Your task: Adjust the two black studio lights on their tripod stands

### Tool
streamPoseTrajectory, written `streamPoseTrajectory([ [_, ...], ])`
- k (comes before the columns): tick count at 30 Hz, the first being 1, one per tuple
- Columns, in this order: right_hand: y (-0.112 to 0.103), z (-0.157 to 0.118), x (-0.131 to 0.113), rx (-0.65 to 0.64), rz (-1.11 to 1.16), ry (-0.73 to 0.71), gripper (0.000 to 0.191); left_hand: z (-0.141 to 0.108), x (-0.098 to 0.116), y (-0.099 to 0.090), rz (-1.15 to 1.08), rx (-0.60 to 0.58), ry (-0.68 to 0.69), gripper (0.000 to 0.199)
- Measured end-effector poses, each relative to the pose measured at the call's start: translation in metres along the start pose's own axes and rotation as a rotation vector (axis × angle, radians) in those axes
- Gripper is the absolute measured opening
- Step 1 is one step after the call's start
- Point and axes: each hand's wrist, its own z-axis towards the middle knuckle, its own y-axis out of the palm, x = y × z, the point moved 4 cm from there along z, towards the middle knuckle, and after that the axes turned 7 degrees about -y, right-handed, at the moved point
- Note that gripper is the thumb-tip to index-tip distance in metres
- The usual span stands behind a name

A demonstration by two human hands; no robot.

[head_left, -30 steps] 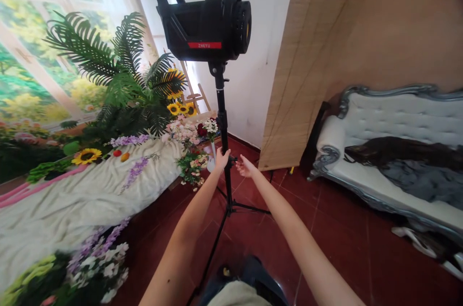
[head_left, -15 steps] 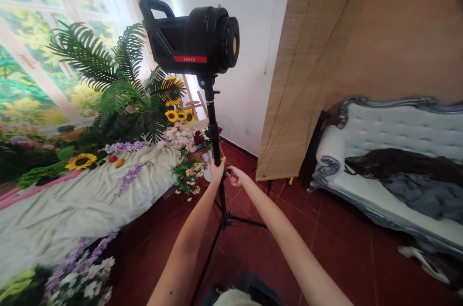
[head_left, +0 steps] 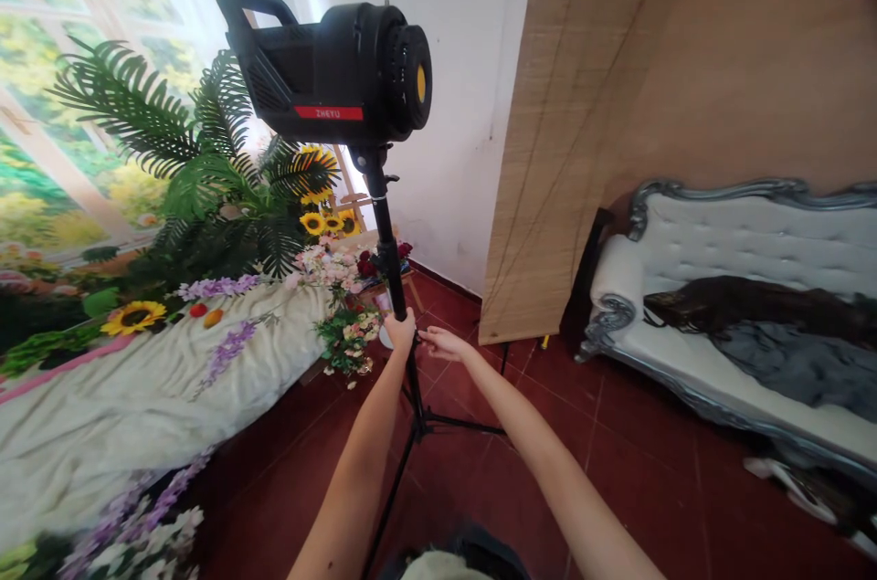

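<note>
A black studio light (head_left: 335,73) with a red "ZHEYU" label and a yellow disc at its front sits on top of a black light stand (head_left: 392,274). The pole leans a little to the left in view. My left hand (head_left: 399,331) is wrapped round the pole, well below the light. Just to its right, my right hand (head_left: 443,344) has its fingertips pinched at a small knob on the pole, mostly hidden by the fingers. Below both hands, the stand's tripod legs (head_left: 459,423) are spread on the floor.
At left, a cream cloth (head_left: 267,361) bears artificial flowers and fruit, with a palm plant (head_left: 226,151) behind. A bamboo blind (head_left: 541,151) hangs at the right of the white wall. Further right is a white tufted sofa (head_left: 719,233) with dark clothing on it. The floor is red tile.
The light and upper pole have shifted left in view and lean more. My left hand has moved slightly left and down with the pole; the right fingers remain at the knob. The whole view has shifted slightly.
</note>
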Motion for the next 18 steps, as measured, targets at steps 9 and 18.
streamPoseTrajectory([
  [9, -0.043, -0.015, -0.021, 0.260, -1.013, -0.495, 0.011, -0.002, 0.003, -0.002, 0.124, 0.009, -0.043, 0.029],
  [18, -0.020, 0.008, 0.006, 0.363, -0.592, -0.199, 0.034, -0.002, 0.003, -0.003, 0.071, 0.034, -0.047, 0.025],
])
